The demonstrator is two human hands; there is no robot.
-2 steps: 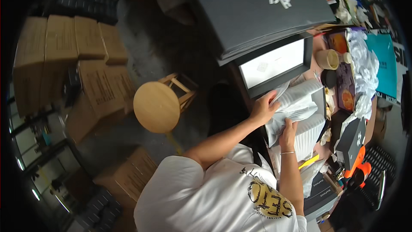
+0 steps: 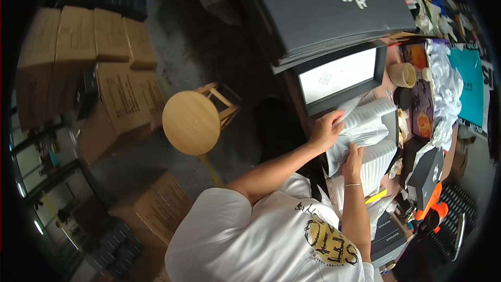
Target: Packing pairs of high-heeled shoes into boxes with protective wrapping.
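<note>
The white sheet [image 2: 365, 131] is located just below the black tray [image 2: 344, 96], laid loosely across the upper foam-wrapped bundle [image 2: 374, 113] and toward the lower foam-wrapped bundle [image 2: 377, 162]. Its upper left edge is pinched between the thumb and fingers of the left hand [image 2: 324, 131], by which a translucent corner is raised beyond the fingertips, toward the tray. The sheet's lower edge is touched by the fingertips of the right hand [image 2: 352, 161], placed farther below the tray; whether that grip is closed cannot be told, as the finger ends are partly hidden by the sheet. The right wrist is encircled by a thin pale band [image 2: 353, 184].

Relative to the tray, the following are noted: a large dark box [image 2: 323, 18] above it; a tan cup [image 2: 402, 74] just to its right; a round wooden stool [image 2: 191, 122] — well apart — to its left.
</note>
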